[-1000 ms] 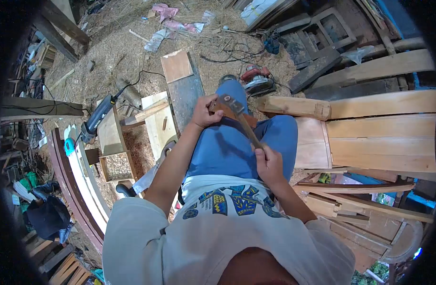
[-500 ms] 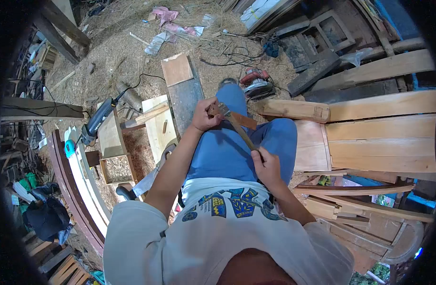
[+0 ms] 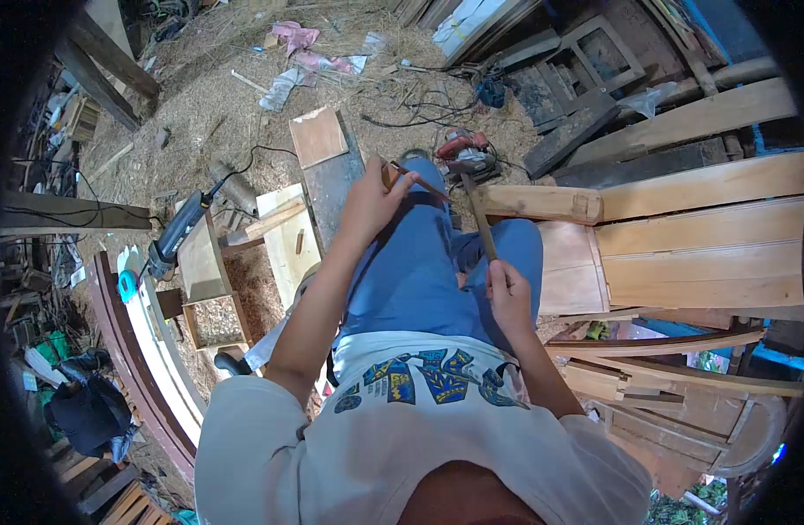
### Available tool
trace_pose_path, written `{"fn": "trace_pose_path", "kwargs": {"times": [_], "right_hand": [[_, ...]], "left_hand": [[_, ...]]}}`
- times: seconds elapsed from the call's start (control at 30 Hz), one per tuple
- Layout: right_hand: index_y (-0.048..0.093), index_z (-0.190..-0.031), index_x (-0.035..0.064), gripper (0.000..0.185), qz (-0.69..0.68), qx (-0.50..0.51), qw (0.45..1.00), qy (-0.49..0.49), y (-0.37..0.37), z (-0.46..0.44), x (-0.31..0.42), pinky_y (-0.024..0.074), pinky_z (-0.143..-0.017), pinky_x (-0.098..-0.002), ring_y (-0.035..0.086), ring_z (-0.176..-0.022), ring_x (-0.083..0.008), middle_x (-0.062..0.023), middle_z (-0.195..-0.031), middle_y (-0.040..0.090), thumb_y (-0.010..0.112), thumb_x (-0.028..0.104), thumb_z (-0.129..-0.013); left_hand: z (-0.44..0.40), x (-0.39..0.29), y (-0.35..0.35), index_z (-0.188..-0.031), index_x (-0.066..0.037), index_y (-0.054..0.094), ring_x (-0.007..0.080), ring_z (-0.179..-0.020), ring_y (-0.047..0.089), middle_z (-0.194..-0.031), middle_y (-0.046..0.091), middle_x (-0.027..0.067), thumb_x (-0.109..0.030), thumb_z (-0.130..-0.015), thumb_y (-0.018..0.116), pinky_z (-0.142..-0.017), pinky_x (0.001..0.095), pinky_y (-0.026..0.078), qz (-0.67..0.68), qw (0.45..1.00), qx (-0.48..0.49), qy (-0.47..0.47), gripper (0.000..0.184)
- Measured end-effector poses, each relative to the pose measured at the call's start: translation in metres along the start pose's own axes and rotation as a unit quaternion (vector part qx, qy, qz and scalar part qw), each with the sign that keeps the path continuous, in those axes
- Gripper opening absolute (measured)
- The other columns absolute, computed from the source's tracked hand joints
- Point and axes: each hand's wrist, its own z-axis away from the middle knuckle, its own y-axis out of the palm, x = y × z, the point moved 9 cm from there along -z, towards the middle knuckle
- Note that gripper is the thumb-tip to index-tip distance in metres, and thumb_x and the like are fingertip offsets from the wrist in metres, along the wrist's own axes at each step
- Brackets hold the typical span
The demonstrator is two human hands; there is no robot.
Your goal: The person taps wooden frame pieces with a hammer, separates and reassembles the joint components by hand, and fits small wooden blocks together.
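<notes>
My left hand is closed around a narrow reddish-brown wooden piece above my thigh; the fingers hide part of it, and its exact kind is unclear. My right hand grips the lower end of a hammer with a long, pale wooden handle. The hammer points away from me, over the gap between my knees, its head small and hard to make out. The hammer and the wooden piece are apart.
A grey power tool rests on a wooden box at left. A red power tool lies on the shavings beyond my knees. Wooden panels and a thick timber are at right. A dark board lies ahead.
The hammer has swung right and away from the wooden piece. My left hand has risen slightly and turned the piece, which now shows a narrower side.
</notes>
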Motion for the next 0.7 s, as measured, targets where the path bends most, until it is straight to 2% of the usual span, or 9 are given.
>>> {"fn": "trace_pose_path", "kwargs": {"times": [0.07,0.13,0.23,0.27,0.33,0.43,0.57,0.67,0.7], "right_hand": [[0.061,-0.088,-0.0010,0.040,-0.016,0.007,1.000,0.017,-0.001,-0.001,-0.002,0.0379,-0.057,-0.0306,0.045,-0.065,-0.0086,-0.0009,-0.065,0.049,0.055,0.033,-0.107],[0.060,-0.087,-0.0011,0.040,-0.013,0.018,1.000,-0.020,0.000,-0.003,0.010,0.0370,-0.056,-0.0309,0.044,-0.063,-0.0089,-0.0009,-0.064,0.048,0.056,0.033,-0.107],[0.059,-0.087,-0.0011,0.039,-0.007,0.019,0.998,-0.065,-0.001,-0.004,0.020,0.0367,-0.054,-0.0325,0.043,-0.059,-0.0119,-0.0039,-0.061,0.048,0.057,0.033,-0.105],[0.059,-0.087,-0.0010,0.038,-0.005,0.017,0.997,-0.077,-0.001,-0.004,0.023,0.0368,-0.053,-0.0332,0.043,-0.057,-0.0133,-0.0055,-0.060,0.048,0.058,0.033,-0.105],[0.059,-0.088,-0.0010,0.037,0.021,0.006,0.992,-0.127,-0.003,-0.005,0.037,0.0373,-0.053,-0.0347,0.043,-0.055,-0.0169,-0.0100,-0.060,0.047,0.059,0.032,-0.104],[0.059,-0.089,-0.0010,0.036,0.062,0.001,0.986,-0.153,-0.009,-0.007,0.055,0.0384,-0.053,-0.0366,0.044,-0.053,-0.0211,-0.0155,-0.061,0.048,0.060,0.032,-0.104],[0.060,-0.090,-0.0002,0.036,0.055,0.003,0.980,-0.192,-0.018,-0.007,0.061,0.0396,-0.053,-0.0389,0.048,-0.052,-0.0275,-0.0192,-0.063,0.051,0.060,0.033,-0.104],[0.060,-0.090,0.0010,0.035,0.120,0.021,0.981,-0.154,-0.014,-0.012,0.071,0.0416,-0.054,-0.0426,0.055,-0.055,-0.0375,-0.0213,-0.065,0.054,0.059,0.033,-0.104],[0.060,-0.090,0.0013,0.035,0.115,0.016,0.978,-0.176,-0.013,-0.009,0.074,0.0420,-0.054,-0.0436,0.056,-0.058,-0.0399,-0.0218,-0.066,0.055,0.058,0.033,-0.104]], "left_hand": [[0.004,-0.014,-0.005,-0.107,0.000,0.049,0.0467,-0.081,0.067,-0.083,0.066,0.0252,-0.049,-0.094,0.069,-0.068,0.0513,0.050,0.004,1.000,0.022,0.013,0.054],[0.010,-0.029,-0.014,-0.109,0.000,0.049,0.0466,-0.086,0.067,-0.088,0.066,0.0265,-0.047,-0.096,0.067,-0.073,0.0502,0.050,0.006,0.998,0.054,0.016,0.051],[0.015,-0.042,-0.022,-0.111,-0.002,0.050,0.0366,-0.077,0.062,-0.083,0.061,0.0201,-0.045,-0.100,0.062,-0.073,0.0433,0.049,0.054,0.993,0.076,0.072,0.045],[0.017,-0.046,-0.025,-0.111,-0.002,0.050,0.0390,-0.081,0.063,-0.086,0.062,0.0215,-0.043,-0.102,0.059,-0.075,0.0441,0.049,0.042,0.992,0.085,0.078,0.043],[0.022,-0.059,-0.033,-0.111,-0.002,0.051,0.0438,-0.090,0.065,-0.093,0.065,0.0244,-0.040,-0.105,0.053,-0.080,0.0458,0.049,0.018,0.991,0.103,0.088,0.039],[0.026,-0.060,-0.038,-0.113,-0.001,0.052,0.0409,-0.082,0.063,-0.088,0.063,0.0216,-0.039,-0.109,0.044,-0.077,0.0452,0.048,0.043,0.989,0.099,0.101,0.039],[0.028,-0.055,-0.039,-0.112,0.001,0.055,0.0388,-0.081,0.062,-0.084,0.062,0.0207,-0.040,-0.111,0.039,-0.077,0.0446,0.049,0.084,0.979,0.167,0.079,0.043],[0.032,-0.061,-0.039,-0.108,0.002,0.058,0.0385,-0.082,0.063,-0.084,0.063,0.0205,-0.040,-0.111,0.038,-0.078,0.0446,0.049,0.064,0.977,0.176,0.105,0.046],[0.033,-0.066,-0.042,-0.106,0.002,0.060,0.0384,-0.083,0.063,-0.084,0.063,0.0206,-0.040,-0.111,0.037,-0.079,0.0444,0.049,0.059,0.976,0.182,0.101,0.047]]}}
